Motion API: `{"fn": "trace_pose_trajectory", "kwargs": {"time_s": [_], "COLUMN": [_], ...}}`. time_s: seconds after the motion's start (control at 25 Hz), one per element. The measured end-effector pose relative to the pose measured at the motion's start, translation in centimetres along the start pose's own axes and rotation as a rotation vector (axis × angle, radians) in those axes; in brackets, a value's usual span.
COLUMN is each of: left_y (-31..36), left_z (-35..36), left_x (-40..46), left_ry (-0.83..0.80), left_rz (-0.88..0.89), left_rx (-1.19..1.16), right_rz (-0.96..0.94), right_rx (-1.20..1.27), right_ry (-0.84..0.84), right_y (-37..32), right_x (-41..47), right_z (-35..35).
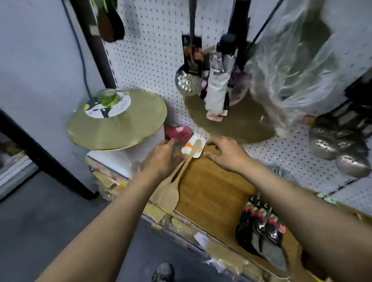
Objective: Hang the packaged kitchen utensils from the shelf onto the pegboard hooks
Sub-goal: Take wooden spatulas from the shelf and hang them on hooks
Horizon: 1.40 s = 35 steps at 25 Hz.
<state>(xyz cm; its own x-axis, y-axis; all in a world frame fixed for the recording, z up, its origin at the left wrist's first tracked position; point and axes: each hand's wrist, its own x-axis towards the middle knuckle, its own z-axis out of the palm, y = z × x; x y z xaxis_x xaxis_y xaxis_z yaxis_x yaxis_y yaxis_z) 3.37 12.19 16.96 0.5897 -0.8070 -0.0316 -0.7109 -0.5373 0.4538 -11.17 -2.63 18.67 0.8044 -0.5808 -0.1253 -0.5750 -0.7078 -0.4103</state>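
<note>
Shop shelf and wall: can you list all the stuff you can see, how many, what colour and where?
Wooden spatulas: a bunch, count unclear, light brown with a white card on top, held over the shelf's left end.
Black packs: about three, black and red, lying on the shelf at right.
Shelf: one, brown wood.
Pegboard: one, white, behind the shelf.
Gold lid: one, gold with a green knob, left.
Skimmer: one, silver, hanging on the pegboard.
Umbrella: one, pale, folded, hanging.
Plastic bag: one, clear, right.
Ladles: several, silver, far right.
Shoe: one, grey, bottom.
Hands: left holds the spatulas; right touches the card.
</note>
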Motion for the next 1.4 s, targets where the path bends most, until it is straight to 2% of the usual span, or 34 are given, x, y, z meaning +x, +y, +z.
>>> {"fn": "trace_pose_trajectory", "kwargs": {"time_s": [0.16, 0.32, 0.52, 0.64, 0.76, 0.92, 1.08, 1.24, 1.4], "left_y": [-7.8, -11.4, -14.8, -16.1, -16.5, -15.4, -12.9, -12.6, -12.4], "left_z": [5.9, 9.8, 12.9, 13.8, 14.2, 15.4, 17.1, 19.1, 19.3], "left_x": [6.2, 9.6, 10.7, 10.8, 10.9, 11.6, 13.5, 15.0, 15.2], "left_ry": [-0.271, -0.394, -0.362, -0.347, -0.355, -0.399, -0.373, -0.361, -0.323], "left_rz": [-0.032, -0.049, -0.034, -0.032, -0.057, -0.130, -0.262, -0.304, -0.268], "left_rx": [0.024, -0.056, -0.109, -0.183, -0.183, -0.242, -0.306, -0.202, -0.091], "right_rz": [0.274, 0.585, 0.866, 1.011, 1.053, 1.104, 1.136, 1.121, 1.146], "right_rx": [0.206, 0.464, 0.732, 1.021, 1.209, 1.258, 1.268, 1.264, 1.352], "right_ry": [-0.109, -0.092, -0.096, -0.059, -0.015, 0.081, 0.135, 0.160, 0.203], "right_y": [-0.2, 1.0, 2.2, 2.4, 2.0, 2.6, 4.5, 5.1, 5.0], "right_x": [5.6, 9.9, 14.7, 16.7, 16.7, 13.8, 10.4, 8.4, 6.2], "right_z": [8.4, 14.8, 21.6, 24.3, 24.6, 22.8, 21.1, 20.5, 20.4]}}
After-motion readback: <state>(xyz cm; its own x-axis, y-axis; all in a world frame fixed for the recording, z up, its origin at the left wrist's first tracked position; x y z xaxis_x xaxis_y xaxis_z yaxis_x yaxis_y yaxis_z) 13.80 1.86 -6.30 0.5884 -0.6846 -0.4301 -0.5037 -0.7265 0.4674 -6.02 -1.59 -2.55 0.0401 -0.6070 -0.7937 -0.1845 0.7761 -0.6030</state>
